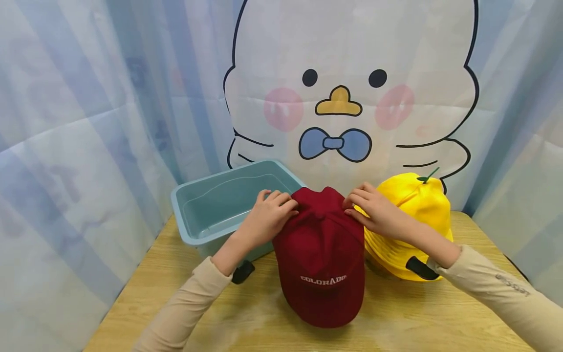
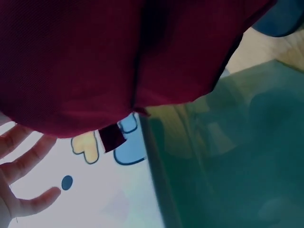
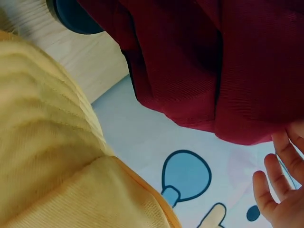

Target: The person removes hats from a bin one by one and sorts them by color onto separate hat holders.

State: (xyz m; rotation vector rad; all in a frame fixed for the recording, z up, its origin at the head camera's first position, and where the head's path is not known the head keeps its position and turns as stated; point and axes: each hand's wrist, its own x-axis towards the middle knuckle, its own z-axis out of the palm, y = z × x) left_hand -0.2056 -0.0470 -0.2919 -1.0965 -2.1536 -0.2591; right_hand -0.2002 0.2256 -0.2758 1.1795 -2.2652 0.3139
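A dark red baseball cap (image 1: 320, 254) with COLORADO lettering stands in the middle, its brim towards me. My left hand (image 1: 274, 212) pinches the left side of its crown near the top, with other fingers spread apart in the left wrist view. On the opposite side my right hand (image 1: 371, 210) pinches the crown's edge, several fingertips (image 3: 273, 161) loose below it in the right wrist view. A short strap (image 2: 113, 137) dangles from the cap's back. Red cloth hides the thumbs in both wrist views.
A blue-green plastic bin (image 1: 198, 239) stands at the back left of the wooden table (image 1: 184, 293). Just right of the cap is a yellow bucket hat (image 1: 413, 205) with a green stem. A dark round object (image 3: 78, 16) shows partly behind the cap. Curtains (image 1: 88, 146) enclose the table.
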